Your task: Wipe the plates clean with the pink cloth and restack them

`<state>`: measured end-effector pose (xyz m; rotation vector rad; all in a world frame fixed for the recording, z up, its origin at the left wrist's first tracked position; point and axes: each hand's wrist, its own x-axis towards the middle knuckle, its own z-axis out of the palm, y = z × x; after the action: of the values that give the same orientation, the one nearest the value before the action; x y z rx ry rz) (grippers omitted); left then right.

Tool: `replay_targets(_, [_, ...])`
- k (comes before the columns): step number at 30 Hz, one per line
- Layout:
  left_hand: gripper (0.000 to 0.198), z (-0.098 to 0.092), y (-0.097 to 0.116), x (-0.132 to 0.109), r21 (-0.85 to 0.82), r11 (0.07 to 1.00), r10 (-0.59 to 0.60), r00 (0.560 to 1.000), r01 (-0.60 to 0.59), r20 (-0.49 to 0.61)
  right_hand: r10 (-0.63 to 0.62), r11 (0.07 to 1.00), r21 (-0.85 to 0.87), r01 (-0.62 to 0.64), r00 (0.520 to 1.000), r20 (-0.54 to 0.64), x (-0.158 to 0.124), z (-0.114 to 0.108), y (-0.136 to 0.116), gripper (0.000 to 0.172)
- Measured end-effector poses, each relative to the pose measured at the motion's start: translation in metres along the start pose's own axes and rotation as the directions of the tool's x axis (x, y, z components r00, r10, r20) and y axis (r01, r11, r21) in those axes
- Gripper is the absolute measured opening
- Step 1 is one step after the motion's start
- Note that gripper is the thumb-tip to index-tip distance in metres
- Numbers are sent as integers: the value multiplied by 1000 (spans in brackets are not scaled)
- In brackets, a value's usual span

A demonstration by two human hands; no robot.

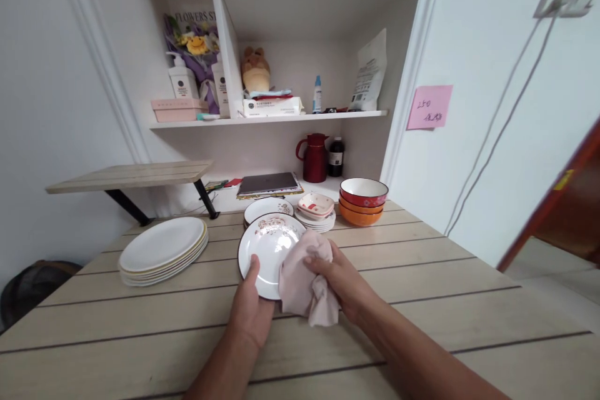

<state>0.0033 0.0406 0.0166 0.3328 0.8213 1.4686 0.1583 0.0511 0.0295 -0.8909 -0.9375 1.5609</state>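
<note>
A white plate (265, 259) with a dark rim and a brown floral print is tilted up above the table. My left hand (252, 300) grips its lower left edge, thumb on the face and fingers hidden underneath. In my right hand (335, 272) is a pale pink cloth (300, 275), pressed against the plate's right side and covering that part of it. Behind lies a stack of similar plates (262, 207), partly hidden by the held one.
Oval plates (162, 244) are stacked at the left. Small dishes (316, 205) and bowls (363, 194) stand at the back right. Behind them are a laptop (267, 183) and a red jug (315, 159). A raised wooden shelf (135, 174) juts over the left rear of the table (422, 300).
</note>
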Motion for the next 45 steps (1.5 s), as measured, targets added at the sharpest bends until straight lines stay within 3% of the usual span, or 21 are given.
replay_targets(2, [40,1,-1,-1,27,1000,10,1000,-11,17,14,1000,8,-14,999,-39,3,-2,1,55])
replay_targets(5, [43,2,3,-4,40,999,20,999,-21,29,-31,999,24,31,999,21,5,-4,-3,49])
replay_targets(9, [43,1,13,-5,62,998,-19,999,16,41,-50,999,17,49,998,44,0,-10,-25,45])
replay_targets(13, [35,-4,9,-4,288,952,-85,993,105,-81,-110,992,56,110,994,-5,-10,-17,-49,47])
replay_targets(16, [37,-1,-5,-4,429,899,-98,995,90,-3,-103,993,64,102,994,18,-7,-16,-45,46])
replay_targets(18, [41,2,-14,-4,410,911,-96,991,52,88,-88,996,-1,88,996,-10,2,-16,-33,43])
replay_targets(23, [38,3,-16,-1,342,936,-42,992,80,-116,-159,987,-7,160,972,-175,24,-34,-20,43])
replay_targets(29, [43,-4,-10,2,177,984,11,999,-4,-39,-139,990,-45,132,968,-209,25,-52,-34,51])
replay_targets(32, [47,-2,-13,-1,127,992,10,1000,-8,-17,-88,993,-86,76,986,-139,24,-50,-31,60])
replay_targets(36, [47,0,-16,-2,79,997,4,999,-1,-37,7,993,-119,-11,999,-34,29,-45,-16,57])
replay_targets(39, [46,2,-16,-2,61,998,9,999,-7,-35,-20,996,-93,14,997,-68,32,-41,-5,53])
replay_targets(45, [45,7,-23,-9,-9,999,43,999,-43,-11,-70,995,68,71,997,-18,25,-21,4,54])
